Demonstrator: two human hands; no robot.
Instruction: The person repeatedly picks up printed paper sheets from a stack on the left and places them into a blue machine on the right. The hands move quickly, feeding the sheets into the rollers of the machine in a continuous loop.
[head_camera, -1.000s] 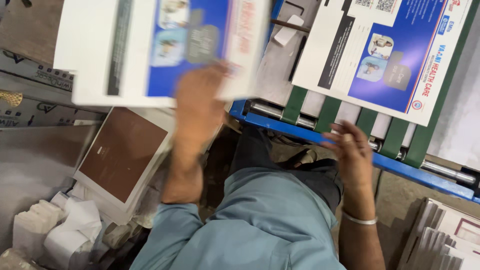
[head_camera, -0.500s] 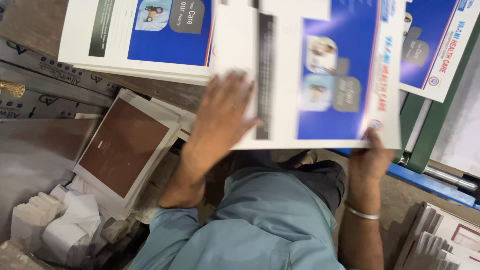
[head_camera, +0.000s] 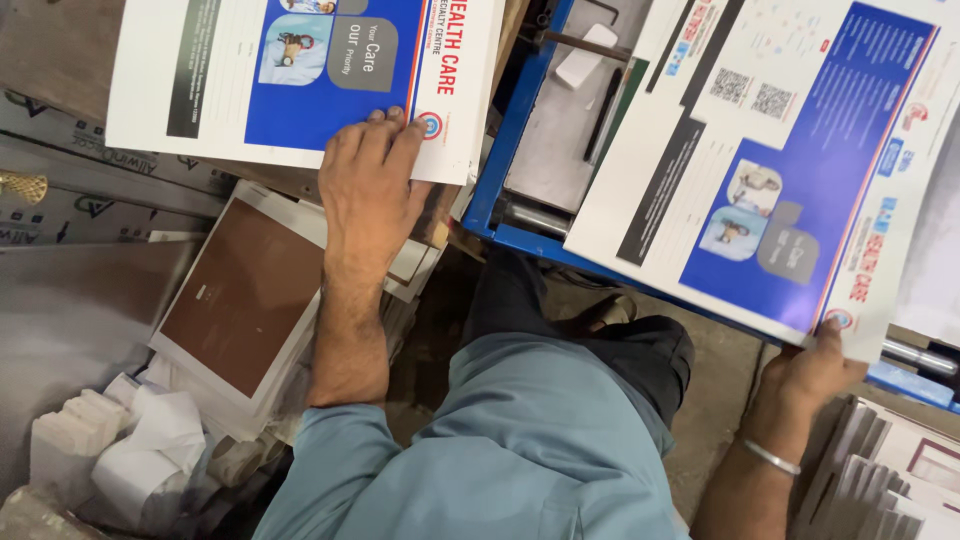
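the left hand (head_camera: 372, 175) lies flat, fingers spread and unclenched, pressing on the near edge of a stack of printed sheets (head_camera: 300, 75), white with a blue panel and small photos, which rests on a wooden surface (head_camera: 55, 45) at the upper left. the right hand (head_camera: 812, 368) is closed in a pinch on the lower corner of a second printed sheet (head_camera: 770, 160) of the same blue and white design, which lies tilted over the blue metal frame of a machine (head_camera: 500, 170) and its grey bed (head_camera: 560, 130). a thin metal bangle (head_camera: 770, 457) sits on the right wrist. below the left forearm is a brown-faced board with a white border (head_camera: 240, 300) on a pile, and beside it lie white paper offcuts (head_camera: 130, 445). more stacked card sheets (head_camera: 880, 480) stand at the lower right, near the right wrist. the person's light blue shirt (head_camera: 520, 450) fills the lower middle.
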